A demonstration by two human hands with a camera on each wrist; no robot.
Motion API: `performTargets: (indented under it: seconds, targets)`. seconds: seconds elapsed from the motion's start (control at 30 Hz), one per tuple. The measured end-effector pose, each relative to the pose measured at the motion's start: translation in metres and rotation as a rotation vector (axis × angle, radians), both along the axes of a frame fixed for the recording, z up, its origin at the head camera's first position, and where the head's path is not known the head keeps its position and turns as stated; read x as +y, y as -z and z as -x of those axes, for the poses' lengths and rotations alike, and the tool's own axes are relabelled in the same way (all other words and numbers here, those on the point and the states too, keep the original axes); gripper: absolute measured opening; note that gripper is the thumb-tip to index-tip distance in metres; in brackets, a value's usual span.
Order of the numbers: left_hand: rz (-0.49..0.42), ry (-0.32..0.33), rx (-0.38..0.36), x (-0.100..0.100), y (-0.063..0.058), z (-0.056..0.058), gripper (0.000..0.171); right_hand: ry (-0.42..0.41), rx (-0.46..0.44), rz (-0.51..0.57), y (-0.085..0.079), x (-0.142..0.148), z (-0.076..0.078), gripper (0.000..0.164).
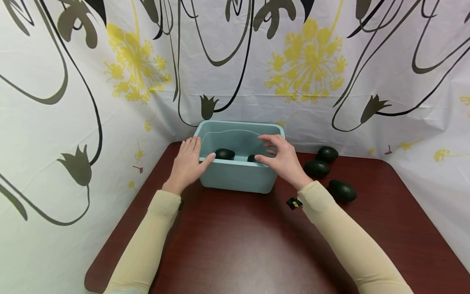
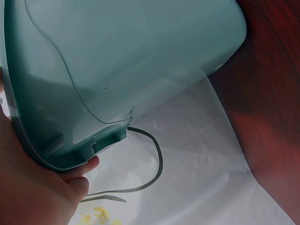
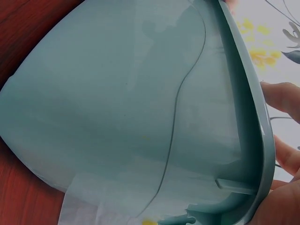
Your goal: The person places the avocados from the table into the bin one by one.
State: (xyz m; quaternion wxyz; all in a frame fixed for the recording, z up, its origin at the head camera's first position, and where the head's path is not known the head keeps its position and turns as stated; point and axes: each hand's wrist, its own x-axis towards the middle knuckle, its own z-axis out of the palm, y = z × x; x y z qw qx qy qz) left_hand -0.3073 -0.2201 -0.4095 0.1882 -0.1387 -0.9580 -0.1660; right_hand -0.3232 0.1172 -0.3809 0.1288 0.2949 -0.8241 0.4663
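Observation:
A light blue plastic bin [image 1: 238, 177] stands toward the back of the table. Inside it lie a dark green avocado [image 1: 225, 154] and, at the right, a second avocado [image 1: 251, 158], mostly hidden by the front rim and my right thumb. My left hand [image 1: 187, 163] lies at the bin's front left corner, fingers extended along the left side and thumb reaching over the front rim. In the left wrist view its fingertips [image 2: 91, 164] touch below the rim. My right hand [image 1: 280, 157] hovers over the right side of the bin, fingers loosely bent and spread from the thumb, holding nothing.
To the right of the bin are three more avocados: a rear one [image 1: 327, 154], a middle one [image 1: 317, 168] and a nearer one [image 1: 342, 191]. The dark red wooden table [image 1: 235, 245] meets a white patterned cloth [image 1: 235, 73] behind and at both sides.

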Motion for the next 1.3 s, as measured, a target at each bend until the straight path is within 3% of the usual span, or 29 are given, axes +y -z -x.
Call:
performTargets:
  seconds: [0.3,0.6,0.83,1.3]
  targets:
    - [-0.007,0.004,0.005,0.000,0.000,-0.001,0.098,-0.018,-0.003,0.009,-0.001,0.002,-0.002,0.056]
    - [-0.008,0.005,0.028,0.000,-0.003,0.000,0.098,-0.015,0.018,-0.011,-0.007,0.008,-0.013,0.056]
    - [-0.010,0.007,0.007,0.000,0.001,-0.001,0.100,0.014,0.034,-0.041,-0.009,0.015,-0.020,0.055]
    - [-0.013,0.012,0.023,0.000,0.002,-0.001,0.100,0.040,0.155,-0.125,-0.012,0.030,-0.034,0.055]
